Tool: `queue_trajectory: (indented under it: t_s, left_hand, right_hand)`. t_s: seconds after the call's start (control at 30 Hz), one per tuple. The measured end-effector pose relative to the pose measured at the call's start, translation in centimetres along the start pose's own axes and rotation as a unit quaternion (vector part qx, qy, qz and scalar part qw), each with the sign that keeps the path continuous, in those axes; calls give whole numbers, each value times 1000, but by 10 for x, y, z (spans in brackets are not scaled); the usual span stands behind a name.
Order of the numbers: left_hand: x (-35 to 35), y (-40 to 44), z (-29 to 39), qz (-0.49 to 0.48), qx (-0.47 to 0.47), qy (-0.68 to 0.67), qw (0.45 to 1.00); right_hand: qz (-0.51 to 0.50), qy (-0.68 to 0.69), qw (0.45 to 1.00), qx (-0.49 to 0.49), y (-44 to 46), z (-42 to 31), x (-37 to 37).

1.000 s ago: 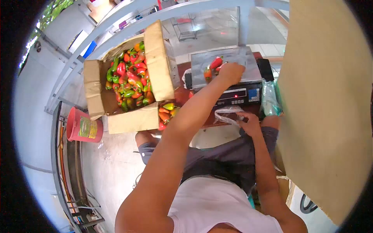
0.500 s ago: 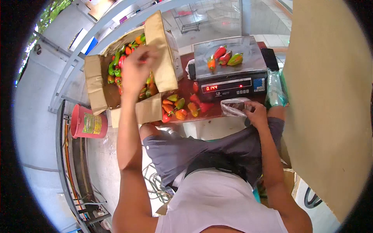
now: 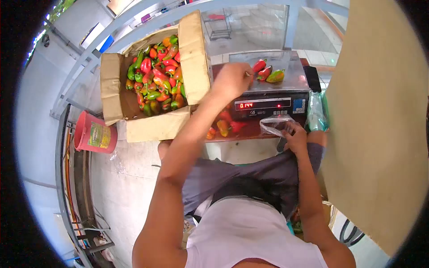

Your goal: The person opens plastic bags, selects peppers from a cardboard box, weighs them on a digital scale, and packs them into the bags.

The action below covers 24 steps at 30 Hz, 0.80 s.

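Observation:
My left hand is over the left side of the scale's metal plate, fingers curled together with a bit of a red pepper showing at the fingertips. Beside it on the plate lie a red pepper, a dark red pepper and a green one. The hand hides the plate's left part. The display reads 0.144. Below the scale, my right hand is closed on the edge of a clear plastic bag, whose mouth is spread.
A cardboard box full of red and green peppers stands at left. Loose peppers lie on the red table, partly behind my left forearm. A pink bucket is at far left, a tan panel at right. Plastic packaging lies beside the scale.
My left hand has moved right from above the pepper box to the scale plate, now covering the orange pepper there. My right hand stays at the bag; the display reads the same.

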<state>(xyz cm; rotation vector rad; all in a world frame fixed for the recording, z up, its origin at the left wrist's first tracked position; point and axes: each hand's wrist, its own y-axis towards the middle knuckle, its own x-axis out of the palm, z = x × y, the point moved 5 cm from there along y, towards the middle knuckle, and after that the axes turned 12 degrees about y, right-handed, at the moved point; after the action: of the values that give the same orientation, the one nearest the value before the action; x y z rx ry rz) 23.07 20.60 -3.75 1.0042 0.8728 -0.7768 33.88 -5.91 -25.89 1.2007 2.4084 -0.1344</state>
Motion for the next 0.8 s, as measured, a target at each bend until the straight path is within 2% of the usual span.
queue_trajectory:
  t_s: [0.1, 0.17, 0.23, 0.27, 0.3, 0.33, 0.37, 0.4, 0.43, 0.47, 0.5, 0.57, 0.67, 0.77, 0.8]
  left_hand:
    - [20, 9, 13, -66, 1, 36, 997]
    - [-39, -13, 47, 47, 11, -87, 995]
    - [-90, -39, 30, 153, -18, -53, 987]
    - [-124, -52, 21, 163, -140, -26, 976]
    - [-143, -59, -17, 202, -106, 17, 974]
    - [-162, -70, -47, 175, -202, 40, 963]
    - [-172, -82, -85, 159, -204, 127, 958]
    - [-162, -95, -147, 23, -258, 217, 941]
    - [-143, -113, -188, -78, -233, 213, 946]
    - [-127, -127, -193, -204, -210, 236, 927]
    - [-106, -139, -206, -249, -183, 186, 933]
    - [-87, -144, -221, -217, -186, 153, 946]
    - [-96, -154, -252, -217, -330, 21, 918]
    - [-106, -163, -274, -203, -353, -149, 901]
    - [-112, -148, -228, -272, -349, 22, 896]
  right_hand:
    - [-13, 40, 998, 44, 0, -14, -3]
    - [-26, 39, 998, 33, 3, -10, 0]
    - [-29, 30, 999, 19, 4, -1, 2]
    - [-25, 23, 999, 5, 5, 2, 2]
    - [-20, 12, 1000, -8, 3, 3, 1]
    - [-25, 9, 1000, -11, 5, 2, 2]
    - [-33, 9, 999, -9, 5, 2, 4]
    - [-40, 9, 999, -8, 6, 1, 6]
    - [-46, 9, 999, -8, 7, 0, 7]
    - [-40, 19, 999, -6, 7, 0, 6]
    - [-34, 28, 999, -4, 7, 1, 6]
    - [-27, 29, 999, 1, 4, -1, 7]
    - [-29, 2, 1000, 2, 4, 2, 2]
    - [-36, -3, 999, 9, 9, 7, 4]
    - [-43, -3, 999, 18, 10, 3, 4]
